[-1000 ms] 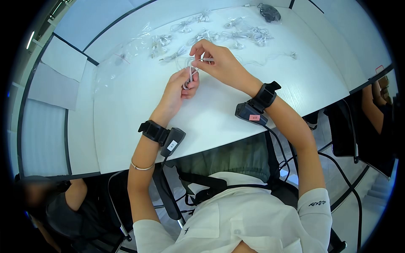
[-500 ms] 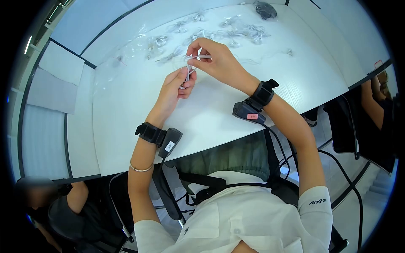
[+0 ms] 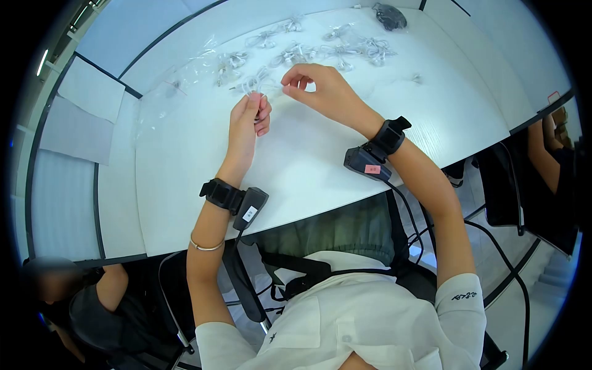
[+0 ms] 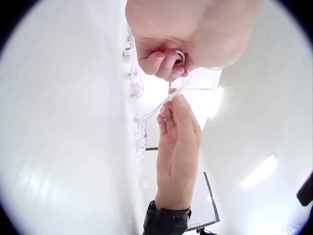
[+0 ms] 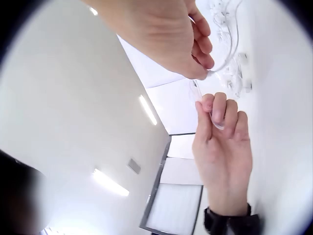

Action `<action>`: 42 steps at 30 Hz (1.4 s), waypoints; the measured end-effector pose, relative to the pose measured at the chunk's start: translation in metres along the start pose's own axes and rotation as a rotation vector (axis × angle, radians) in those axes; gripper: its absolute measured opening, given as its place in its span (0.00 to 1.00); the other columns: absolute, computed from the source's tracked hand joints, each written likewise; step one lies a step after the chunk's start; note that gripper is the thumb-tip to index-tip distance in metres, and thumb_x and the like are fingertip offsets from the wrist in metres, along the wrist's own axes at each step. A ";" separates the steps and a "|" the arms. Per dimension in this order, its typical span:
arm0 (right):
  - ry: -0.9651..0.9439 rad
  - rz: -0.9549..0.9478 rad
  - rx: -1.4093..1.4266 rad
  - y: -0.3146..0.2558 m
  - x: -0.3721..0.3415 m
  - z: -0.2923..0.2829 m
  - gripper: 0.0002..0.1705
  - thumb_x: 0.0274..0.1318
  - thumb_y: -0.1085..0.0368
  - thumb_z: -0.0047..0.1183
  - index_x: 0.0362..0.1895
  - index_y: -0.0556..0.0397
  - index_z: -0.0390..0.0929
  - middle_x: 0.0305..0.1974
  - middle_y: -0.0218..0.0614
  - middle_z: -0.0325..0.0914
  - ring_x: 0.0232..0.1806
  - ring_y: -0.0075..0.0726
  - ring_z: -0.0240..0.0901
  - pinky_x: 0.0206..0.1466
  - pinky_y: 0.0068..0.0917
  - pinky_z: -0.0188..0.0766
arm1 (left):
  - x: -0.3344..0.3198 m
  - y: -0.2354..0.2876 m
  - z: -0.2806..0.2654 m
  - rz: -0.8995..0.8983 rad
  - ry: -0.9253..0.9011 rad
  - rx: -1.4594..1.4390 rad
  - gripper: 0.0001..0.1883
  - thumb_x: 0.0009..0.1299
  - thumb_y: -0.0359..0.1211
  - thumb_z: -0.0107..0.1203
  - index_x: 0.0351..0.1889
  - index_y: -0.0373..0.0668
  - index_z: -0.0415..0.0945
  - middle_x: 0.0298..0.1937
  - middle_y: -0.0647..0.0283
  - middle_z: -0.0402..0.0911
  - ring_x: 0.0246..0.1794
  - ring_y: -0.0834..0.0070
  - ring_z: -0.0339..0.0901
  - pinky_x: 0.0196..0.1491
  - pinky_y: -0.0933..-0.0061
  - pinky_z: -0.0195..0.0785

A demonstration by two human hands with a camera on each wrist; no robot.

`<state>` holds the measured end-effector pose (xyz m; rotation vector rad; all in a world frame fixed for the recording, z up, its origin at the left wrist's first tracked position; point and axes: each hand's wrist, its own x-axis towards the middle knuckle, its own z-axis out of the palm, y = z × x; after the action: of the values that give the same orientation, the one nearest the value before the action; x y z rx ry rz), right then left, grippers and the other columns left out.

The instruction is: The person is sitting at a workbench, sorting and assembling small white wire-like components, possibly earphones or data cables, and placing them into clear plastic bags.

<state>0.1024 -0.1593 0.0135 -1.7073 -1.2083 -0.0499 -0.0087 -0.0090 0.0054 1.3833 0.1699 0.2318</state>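
Observation:
The left hand (image 3: 248, 123) is curled round a coiled white cable (image 3: 256, 82), whose loops stick out above the fingers in the head view. In the left wrist view a ring of the cable (image 4: 180, 57) shows inside the curled fingers. To its right, the right hand (image 3: 327, 89) pinches a thin white strand between thumb and index finger; in the right wrist view the strand (image 5: 234, 46) runs from those fingertips in a curve. A small gap separates the two hands, which hover over the white table (image 3: 308, 160).
Several bundled white cables (image 3: 296, 54) lie across the back of the table. Clear plastic wrap (image 3: 206, 61) is at the back left, and a dark pouch (image 3: 390, 16) at the back right. Low white partitions surround the table; people sit at both sides.
The left hand has moved left with the coil, away from the right hand. The right hand has shifted slightly right, and the thicker pale piece between its fingers no longer shows.

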 end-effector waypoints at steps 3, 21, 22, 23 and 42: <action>-0.116 0.130 0.275 0.000 -0.001 0.003 0.11 0.52 0.62 0.52 0.36 0.56 0.74 0.27 0.32 0.76 0.30 0.23 0.70 0.37 0.21 0.65 | -0.002 -0.001 0.003 0.069 0.027 0.088 0.15 0.73 0.42 0.38 0.28 0.43 0.63 0.22 0.73 0.59 0.16 0.89 0.51 0.20 0.86 0.46; -0.067 0.218 0.555 -0.008 -0.001 0.014 0.11 0.52 0.67 0.48 0.39 0.59 0.71 0.26 0.31 0.75 0.30 0.21 0.70 0.40 0.20 0.65 | 0.002 -0.007 0.002 0.113 -0.069 0.221 0.17 0.73 0.43 0.37 0.31 0.41 0.66 0.23 0.72 0.61 0.22 0.85 0.55 0.28 0.83 0.53; -0.050 0.197 0.490 -0.010 -0.001 0.015 0.10 0.51 0.67 0.48 0.38 0.59 0.71 0.26 0.31 0.75 0.29 0.21 0.69 0.40 0.20 0.65 | 0.002 -0.007 0.001 0.106 -0.092 0.221 0.17 0.73 0.43 0.37 0.31 0.41 0.67 0.23 0.72 0.61 0.22 0.85 0.55 0.28 0.83 0.53; -0.033 0.177 0.426 -0.012 -0.002 0.015 0.10 0.51 0.67 0.48 0.37 0.58 0.70 0.25 0.30 0.75 0.29 0.20 0.69 0.40 0.19 0.65 | 0.002 -0.007 0.000 0.099 -0.116 0.221 0.17 0.73 0.43 0.37 0.30 0.41 0.67 0.23 0.73 0.60 0.22 0.85 0.55 0.28 0.83 0.53; 0.032 0.195 0.414 -0.006 0.001 0.014 0.11 0.42 0.66 0.54 0.31 0.57 0.69 0.19 0.28 0.67 0.22 0.20 0.61 0.26 0.18 0.60 | 0.002 -0.006 -0.001 -0.057 -0.257 0.151 0.17 0.73 0.43 0.36 0.29 0.42 0.66 0.27 0.71 0.64 0.25 0.84 0.57 0.28 0.82 0.53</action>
<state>0.0917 -0.1485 0.0108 -1.4421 -0.9454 0.2729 -0.0069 -0.0082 -0.0003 1.5417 0.0126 -0.0074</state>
